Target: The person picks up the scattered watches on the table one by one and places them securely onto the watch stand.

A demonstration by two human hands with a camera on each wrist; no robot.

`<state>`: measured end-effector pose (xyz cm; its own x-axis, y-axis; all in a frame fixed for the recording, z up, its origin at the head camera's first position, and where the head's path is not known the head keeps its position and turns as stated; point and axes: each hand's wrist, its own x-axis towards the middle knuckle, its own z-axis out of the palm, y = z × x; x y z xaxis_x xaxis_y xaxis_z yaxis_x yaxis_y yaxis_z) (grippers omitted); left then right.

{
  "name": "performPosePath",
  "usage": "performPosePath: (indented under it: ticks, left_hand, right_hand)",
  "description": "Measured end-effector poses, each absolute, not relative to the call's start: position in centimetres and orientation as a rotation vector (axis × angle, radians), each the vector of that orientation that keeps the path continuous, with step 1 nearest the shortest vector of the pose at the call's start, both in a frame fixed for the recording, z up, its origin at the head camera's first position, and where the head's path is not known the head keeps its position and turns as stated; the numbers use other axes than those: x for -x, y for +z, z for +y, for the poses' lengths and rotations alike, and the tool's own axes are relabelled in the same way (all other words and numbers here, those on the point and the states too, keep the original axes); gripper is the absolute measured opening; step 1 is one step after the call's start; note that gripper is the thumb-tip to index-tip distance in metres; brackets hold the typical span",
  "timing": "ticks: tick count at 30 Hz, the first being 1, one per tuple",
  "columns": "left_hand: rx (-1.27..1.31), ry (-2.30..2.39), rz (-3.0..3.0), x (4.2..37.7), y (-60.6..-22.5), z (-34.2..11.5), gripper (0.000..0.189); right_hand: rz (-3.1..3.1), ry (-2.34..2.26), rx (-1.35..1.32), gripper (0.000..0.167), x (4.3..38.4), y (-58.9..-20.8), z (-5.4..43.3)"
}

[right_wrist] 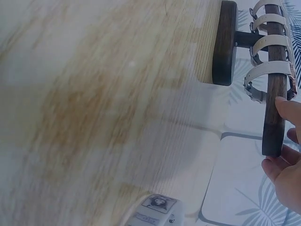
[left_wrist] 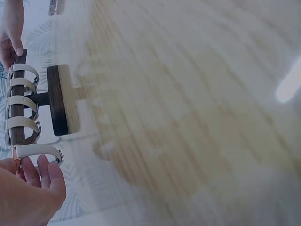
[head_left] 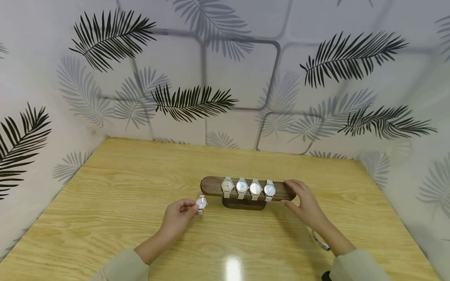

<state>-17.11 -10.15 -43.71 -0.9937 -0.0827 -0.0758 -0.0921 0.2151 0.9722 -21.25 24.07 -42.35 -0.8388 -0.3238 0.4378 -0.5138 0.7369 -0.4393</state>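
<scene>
A dark wooden watch stand (head_left: 212, 186) has a long bar on a short foot. Several watches (head_left: 241, 187) with white straps hang side by side round its bar, dials facing up. By the bar's left end, my left hand (head_left: 177, 217) pinches a white-strapped watch (head_left: 201, 202) by its case. Its closed strap (left_wrist: 38, 149) forms a loop in the left wrist view, beside the fingers. My right hand (head_left: 311, 207) grips the bar's right end, thumb on the near side. In the right wrist view the fingers wrap the bar's end (right_wrist: 273, 129).
A white band (head_left: 320, 240) lies on the wooden table (head_left: 140, 175), partly hidden under the right forearm. Something white with a printed picture (right_wrist: 157, 207) is at the bottom of the right wrist view. Leaf-patterned cloth (head_left: 232, 128) borders the table behind and at the sides.
</scene>
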Motion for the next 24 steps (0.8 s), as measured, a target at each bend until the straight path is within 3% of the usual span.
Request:
performPosePath:
  ticks: [7, 24]
  left_hand:
    - [0.246, 1.994, 2.441, 18.1, -43.1, -11.2, 0.020]
    - [0.085, 1.961, 2.565, 21.2, -41.4, -10.0, 0.019]
  right_hand:
    - [-2.644, 0.772, -0.630, 0.052, 21.3, -42.2, 24.0]
    - [-2.672, 0.764, -0.610, 0.050, 21.1, -41.9, 23.8]
